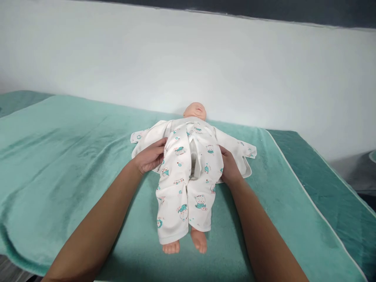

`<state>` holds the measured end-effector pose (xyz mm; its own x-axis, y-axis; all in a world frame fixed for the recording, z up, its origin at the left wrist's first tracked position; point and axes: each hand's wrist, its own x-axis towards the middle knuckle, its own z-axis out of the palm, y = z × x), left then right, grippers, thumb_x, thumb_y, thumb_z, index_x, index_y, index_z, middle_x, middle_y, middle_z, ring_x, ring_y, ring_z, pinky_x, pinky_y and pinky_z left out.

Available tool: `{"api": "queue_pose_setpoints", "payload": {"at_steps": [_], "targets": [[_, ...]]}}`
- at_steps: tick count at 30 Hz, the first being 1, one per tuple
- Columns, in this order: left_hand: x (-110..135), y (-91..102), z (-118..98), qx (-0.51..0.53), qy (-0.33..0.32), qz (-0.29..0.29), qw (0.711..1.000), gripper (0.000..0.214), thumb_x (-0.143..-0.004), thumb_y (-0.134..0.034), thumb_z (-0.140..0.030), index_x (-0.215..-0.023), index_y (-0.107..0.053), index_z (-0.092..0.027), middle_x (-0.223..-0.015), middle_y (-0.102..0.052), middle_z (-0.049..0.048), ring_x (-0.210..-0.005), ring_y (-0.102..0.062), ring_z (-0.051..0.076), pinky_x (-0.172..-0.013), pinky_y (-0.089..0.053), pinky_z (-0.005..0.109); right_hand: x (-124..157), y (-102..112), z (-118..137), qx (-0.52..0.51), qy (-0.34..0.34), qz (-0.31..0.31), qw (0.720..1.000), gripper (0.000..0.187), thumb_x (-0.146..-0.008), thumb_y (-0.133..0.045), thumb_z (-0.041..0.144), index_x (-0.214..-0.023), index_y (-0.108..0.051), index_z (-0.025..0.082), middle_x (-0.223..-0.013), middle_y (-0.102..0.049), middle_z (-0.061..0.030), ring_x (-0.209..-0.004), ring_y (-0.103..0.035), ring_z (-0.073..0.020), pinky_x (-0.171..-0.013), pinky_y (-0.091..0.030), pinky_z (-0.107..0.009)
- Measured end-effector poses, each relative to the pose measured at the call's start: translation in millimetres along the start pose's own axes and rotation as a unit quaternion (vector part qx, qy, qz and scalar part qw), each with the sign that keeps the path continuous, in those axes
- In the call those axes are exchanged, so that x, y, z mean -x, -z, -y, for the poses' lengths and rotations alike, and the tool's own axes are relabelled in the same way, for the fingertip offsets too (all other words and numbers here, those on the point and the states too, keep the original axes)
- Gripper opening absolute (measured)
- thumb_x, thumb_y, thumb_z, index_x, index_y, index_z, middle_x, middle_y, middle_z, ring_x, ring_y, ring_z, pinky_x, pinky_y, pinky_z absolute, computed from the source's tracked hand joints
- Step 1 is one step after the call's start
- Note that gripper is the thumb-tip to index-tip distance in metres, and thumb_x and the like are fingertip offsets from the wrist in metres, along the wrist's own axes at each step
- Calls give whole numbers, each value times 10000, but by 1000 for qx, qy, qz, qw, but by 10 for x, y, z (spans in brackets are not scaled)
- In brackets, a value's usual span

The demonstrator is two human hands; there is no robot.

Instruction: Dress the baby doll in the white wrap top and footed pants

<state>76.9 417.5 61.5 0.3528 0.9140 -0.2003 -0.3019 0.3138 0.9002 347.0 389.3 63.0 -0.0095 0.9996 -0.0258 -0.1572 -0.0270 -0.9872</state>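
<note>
Touching the doll's (196,111) white printed pants (175,192) on both flanks: with left hand (150,156), fingers partly curled, on the flank facing the blanket's (73,156) left edge, and with right hand (231,166), fingers mostly hidden by the cloth, on the flank facing its right edge. Cannot tell a grip from a light rest for either. Can see the doll lying on its back on the green blanket, with head near the far edge by the wall (147,58), bare feet (199,239) toward the near edge, and white shirt (232,142) sleeves spread sideways.
</note>
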Motion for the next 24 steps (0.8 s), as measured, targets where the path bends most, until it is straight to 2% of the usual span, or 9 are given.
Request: {"api": "queue_pose_setpoints", "payload": {"at_steps": [3, 5, 10, 14, 17, 21, 24], "targets": [[1, -10, 7, -7, 4, -6, 1000, 549, -725, -780, -100, -1250, -664, -215, -1123, -759, 76, -991, -725, 223, -789, -615, 278, -23, 40, -44, 35, 8, -12, 999, 177, -710, -770, 391, -741, -699, 232, -763, -723, 20, -724, -615, -182, -670, -487, -309], [10, -18, 6, -15, 9, -5, 1000, 543, -727, -778, -97, -1243, -668, -225, -1118, -760, 65, -988, -722, 217, -780, -612, 268, -27, 42, -55, 29, 5, -15, 999, 179, -702, -773, 389, -732, -685, 236, -754, -716, 22, -718, -615, -186, -680, -492, -318], [42, -64, -15, -21, 6, -12, 1000, 507, -750, -766, -103, -1235, -671, -217, -1078, -769, 60, -956, -730, 211, -807, -619, 286, -7, 16, 5, -32, -27, 2, 999, 213, -692, -793, 366, -863, -726, 259, -889, -765, 8, -842, -687, -219, -767, -544, -345], [47, -78, -28, -14, 1, -16, 1000, 448, -784, -740, -115, -1222, -678, -190, -1065, -772, 80, -957, -735, 219, -842, -630, 317, 2, 29, 96, -61, -59, 46, 995, 329, -731, -804, 445, -1010, -761, 275, -1063, -783, -31, -999, -712, -251, -875, -570, -379], [34, -58, -19, -13, 4, -14, 1000, 459, -787, -723, -101, -1236, -673, -182, -1078, -771, 88, -935, -739, 207, -804, -635, 293, -4, 43, 108, -75, -65, 64, 993, 360, -739, -809, 467, -1040, -770, 273, -1104, -781, -49, -1018, -718, -263, -902, -577, -393], [38, -69, -3, -8, 20, -21, 1000, 486, -772, -723, -106, -1250, -666, -173, -1054, -776, 86, -864, -740, 190, -703, -625, 250, -16, 43, 53, -84, -64, 50, 993, 326, -717, -832, 400, -1006, -760, 270, -1037, -788, -29, -935, -726, -237, -829, -587, -362], [62, -127, -3, -5, 26, -45, 999, 487, -751, -728, -132, -1234, -675, -167, -1004, -784, 76, -808, -737, 190, -636, -607, 245, -25, 27, 11, -72, -61, 23, 995, 276, -673, -845, 374, -899, -734, 261, -925, -779, -15, -857, -715, -226, -730, -577, -337]]}}
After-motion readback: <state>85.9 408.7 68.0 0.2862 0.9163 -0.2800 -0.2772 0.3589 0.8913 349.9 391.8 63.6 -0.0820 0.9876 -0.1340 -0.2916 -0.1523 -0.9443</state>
